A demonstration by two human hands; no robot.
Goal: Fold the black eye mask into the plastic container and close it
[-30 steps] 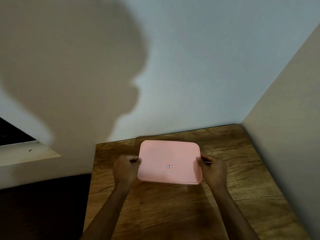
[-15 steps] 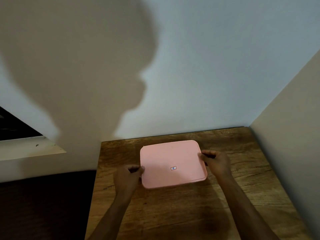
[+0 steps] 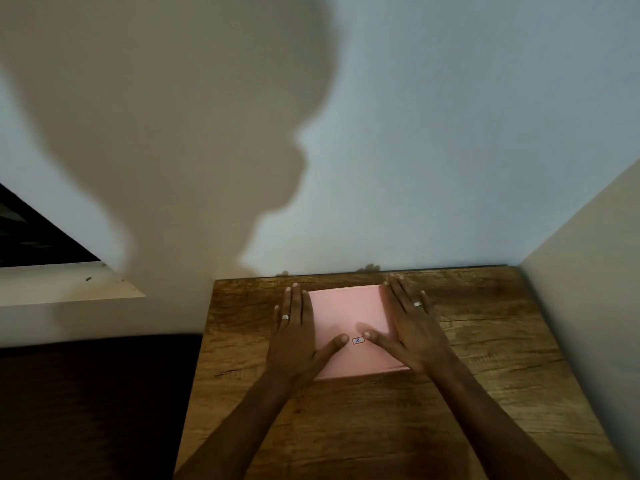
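A pink plastic container [image 3: 349, 317] lies flat on the wooden table [image 3: 381, 427] near the back wall, its pink lid on top with a small sticker near the front. My left hand [image 3: 294, 337] lies flat along the lid's left edge, fingers stretched out, thumb on the lid. Along the right edge my right hand [image 3: 408, 327] rests flat in the same way, its thumb beside the sticker. Each hand wears a ring. The black eye mask is not visible.
The table stands in a corner, with a pale wall [image 3: 415, 133] behind it and a side wall [image 3: 595, 306] on the right. A white window ledge [image 3: 69, 285] lies left of the table. The floor [image 3: 90, 403] to the left is dark.
Both hands let go of the lid's side edges and now lie flat and spread on top of it. The container sits farther back, closer to the wall.
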